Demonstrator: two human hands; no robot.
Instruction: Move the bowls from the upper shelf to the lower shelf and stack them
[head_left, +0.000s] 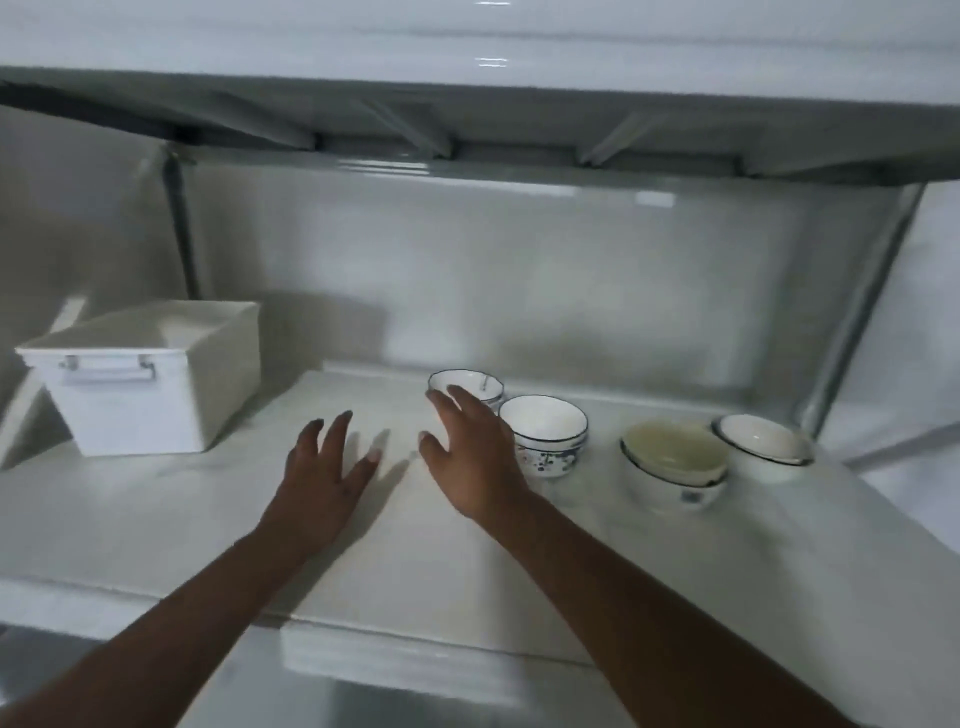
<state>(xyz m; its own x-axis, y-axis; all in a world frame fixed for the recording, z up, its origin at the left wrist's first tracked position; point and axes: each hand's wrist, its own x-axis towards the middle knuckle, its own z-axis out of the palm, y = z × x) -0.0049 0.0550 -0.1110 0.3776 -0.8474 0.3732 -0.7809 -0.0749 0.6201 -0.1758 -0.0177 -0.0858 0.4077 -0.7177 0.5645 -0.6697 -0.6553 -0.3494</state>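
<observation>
Both hands spread and empty over the shelf (156, 519)

Your right hand (475, 457) is nearest the patterned bowl (545, 436); left hand (324, 467) hovers. Looks glazed, slick, breakable, so cup it under the rim.

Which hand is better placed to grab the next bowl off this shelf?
Probably right. The right hand is open beside the scalloped bowl and the blue-patterned bowl; the left hand hovers open over bare shelf, farther away.
</observation>
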